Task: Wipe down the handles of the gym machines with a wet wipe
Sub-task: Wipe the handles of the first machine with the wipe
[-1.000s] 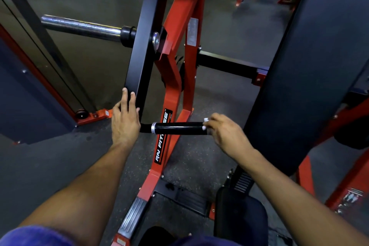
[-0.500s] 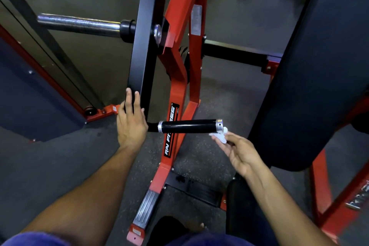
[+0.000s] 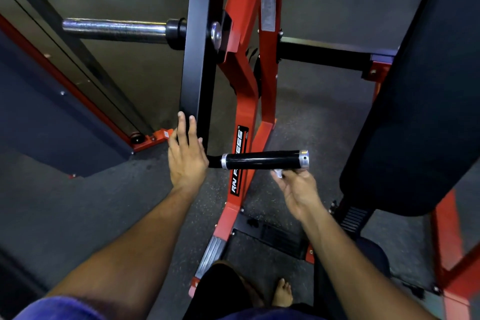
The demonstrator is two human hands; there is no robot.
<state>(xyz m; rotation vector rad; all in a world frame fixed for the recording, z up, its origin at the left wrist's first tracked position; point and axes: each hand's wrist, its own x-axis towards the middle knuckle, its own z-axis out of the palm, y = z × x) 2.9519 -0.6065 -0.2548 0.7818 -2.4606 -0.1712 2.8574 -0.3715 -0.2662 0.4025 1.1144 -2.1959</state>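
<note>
Just under the black handle (image 3: 263, 160), near its silver end cap, the right hand (image 3: 298, 191) pinches a small white wipe (image 3: 278, 173) in its fingertips. The left hand (image 3: 185, 156), fingers straight, rests against the black upright bar (image 3: 200, 60) beside the handle's root.

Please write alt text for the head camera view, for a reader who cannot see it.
A person's right hand pinches a small white wet wipe just under a black machine handle. Their left hand rests flat against the black upright bar of a red gym machine.
</note>
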